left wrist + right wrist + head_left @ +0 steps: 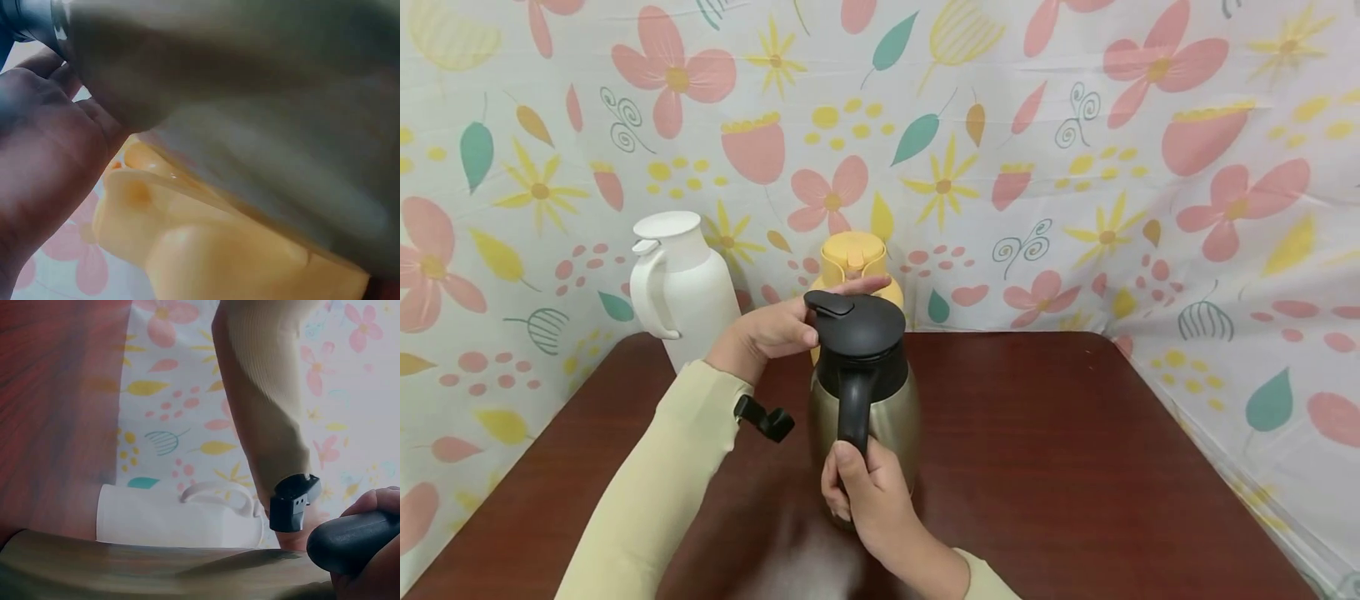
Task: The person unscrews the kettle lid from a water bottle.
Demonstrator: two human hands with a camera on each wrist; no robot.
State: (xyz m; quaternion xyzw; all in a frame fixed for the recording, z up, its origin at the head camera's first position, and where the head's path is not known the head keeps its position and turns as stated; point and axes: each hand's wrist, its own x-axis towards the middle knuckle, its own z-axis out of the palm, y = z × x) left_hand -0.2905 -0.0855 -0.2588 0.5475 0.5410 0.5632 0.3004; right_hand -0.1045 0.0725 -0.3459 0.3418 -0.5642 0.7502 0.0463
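Note:
A thermos jug (895, 425) with a gold-brown metal body stands upright in the middle of the head view, its black lid (865, 327) on top and its handle toward me. My right hand (876, 500) grips the lower part of the black handle (854, 408), fingers curled round it and thumb up. At the left of the lid, my left hand (778, 327) reaches past with its fingers straight, pointing behind the lid; the thumb is at the lid's near left side. In the left wrist view, the palm (50, 144) lies close beside the jug's neck.
Behind the thermos jug stands a yellow jug (853, 250), partly hidden. A white jug (688, 283) stands at the back left of the dark red-brown table (1060, 450). A flower-patterned cloth (970, 125) hangs behind. A black camera mount (765, 418) sits on my left wrist.

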